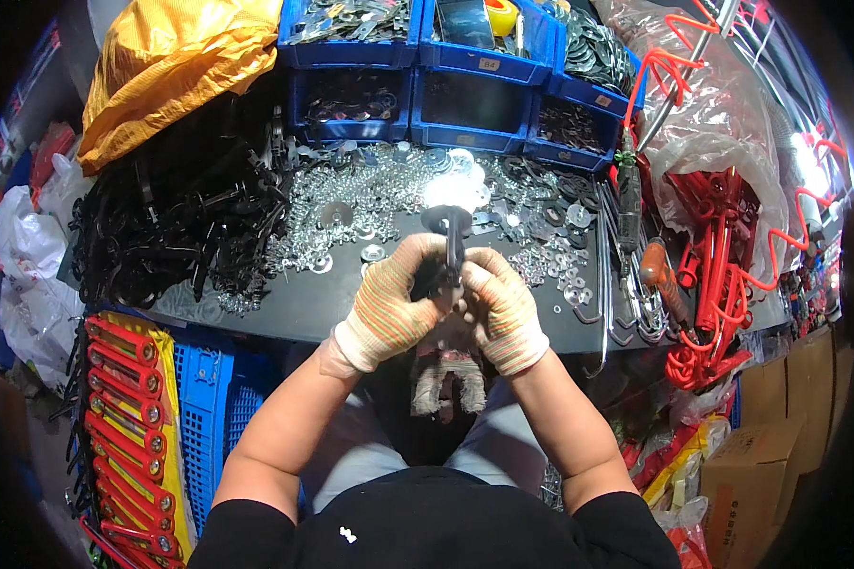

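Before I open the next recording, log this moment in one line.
left hand: holding black part; right hand: holding same part; loose metal hardware: on dark bench; blue bins: along bench's far side

held part (454, 248): black | gloves (385, 313): white, orange-striped | bins (446, 57): blue

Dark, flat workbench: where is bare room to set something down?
The workbench has a bare front strip between silver hardware and the striped-gloved left hand, and a smaller patch between the striped-gloved right hand and bent silver rods. Hardware crowds the back; tangled black parts, the left.
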Motion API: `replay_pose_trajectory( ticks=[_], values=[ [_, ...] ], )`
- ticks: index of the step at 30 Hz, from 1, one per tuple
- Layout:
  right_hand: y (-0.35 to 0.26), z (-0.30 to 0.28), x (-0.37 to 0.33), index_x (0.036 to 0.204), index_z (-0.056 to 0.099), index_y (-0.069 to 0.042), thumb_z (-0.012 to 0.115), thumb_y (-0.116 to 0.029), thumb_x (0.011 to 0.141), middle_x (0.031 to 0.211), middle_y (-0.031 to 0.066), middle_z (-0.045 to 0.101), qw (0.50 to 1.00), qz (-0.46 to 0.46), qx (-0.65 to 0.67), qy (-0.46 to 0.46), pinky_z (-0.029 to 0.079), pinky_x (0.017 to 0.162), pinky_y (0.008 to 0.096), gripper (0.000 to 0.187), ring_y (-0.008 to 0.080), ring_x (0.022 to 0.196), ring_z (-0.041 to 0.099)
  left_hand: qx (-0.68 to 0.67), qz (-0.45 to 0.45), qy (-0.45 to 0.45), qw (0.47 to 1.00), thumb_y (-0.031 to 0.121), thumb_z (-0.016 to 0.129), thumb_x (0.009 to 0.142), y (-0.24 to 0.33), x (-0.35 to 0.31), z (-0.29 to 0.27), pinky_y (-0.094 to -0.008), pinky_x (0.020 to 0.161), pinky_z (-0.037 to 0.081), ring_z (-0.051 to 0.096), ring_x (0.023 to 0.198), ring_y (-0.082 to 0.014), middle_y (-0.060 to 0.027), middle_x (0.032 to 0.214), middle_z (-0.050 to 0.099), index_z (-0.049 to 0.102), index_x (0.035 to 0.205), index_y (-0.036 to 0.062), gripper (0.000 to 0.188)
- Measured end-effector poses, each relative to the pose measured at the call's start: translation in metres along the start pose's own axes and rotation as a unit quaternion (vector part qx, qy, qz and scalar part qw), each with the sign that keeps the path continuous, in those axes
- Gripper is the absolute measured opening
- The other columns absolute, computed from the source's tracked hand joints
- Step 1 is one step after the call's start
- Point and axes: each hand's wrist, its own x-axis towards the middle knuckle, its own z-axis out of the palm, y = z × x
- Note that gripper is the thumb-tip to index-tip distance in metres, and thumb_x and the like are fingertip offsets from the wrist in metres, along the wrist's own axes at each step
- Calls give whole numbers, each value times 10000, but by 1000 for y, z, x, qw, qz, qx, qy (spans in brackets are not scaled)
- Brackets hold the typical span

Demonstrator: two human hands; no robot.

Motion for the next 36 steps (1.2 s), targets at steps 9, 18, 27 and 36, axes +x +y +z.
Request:
replay_pose_trajectory(
  ticks=[9, 18, 27, 36],
  values=[
    [10, -16, 37, 1047, 601, -48, 561, -85, 904, 821, 1, 607, 961, -145, -213, 99, 424, 593, 204, 153, 61, 657, 501, -197, -227, 35, 953, 99, 698, 776, -20, 26, 9, -241, 598, 474, 554, 735, -98, -19, 871, 571, 470, 1175, 67, 460],
    [20, -19, 51, 982, 620, -39, 585, -46, 873, 891, 47, 644, 964, -170, -185, 85, 464, 681, 227, 115, 108, 742, 574, -243, -236, 30, 940, 112, 707, 758, -33, 29, 9, -242, 556, 462, 562, 712, -113, -11, 854, 564, 497, 1136, 86, 433],
    [18, 0, 33, 987, 614, -20, 637, -78, 862, 859, 41, 637, 986, -137, -23, 96, 460, 578, 207, 140, 89, 697, 565, -154, -194, 82, 965, 213, 689, 825, -34, 20, 16, -250, 648, 478, 567, 786, -117, -23, 948, 591, 513, 1196, 79, 431],
    [22, 28, -16, 948, 610, -30, 693, -128, 839, 684, 6, 576, 992, -72, 101, -4, 392, 460, 201, 169, 75, 541, 503, 275, 47, 127, 952, 152, 598, 879, 12, -26, 7, -368, 651, 445, 562, 736, -309, -172, 809, 564, 619, 1053, -6, 236]
  ],
)
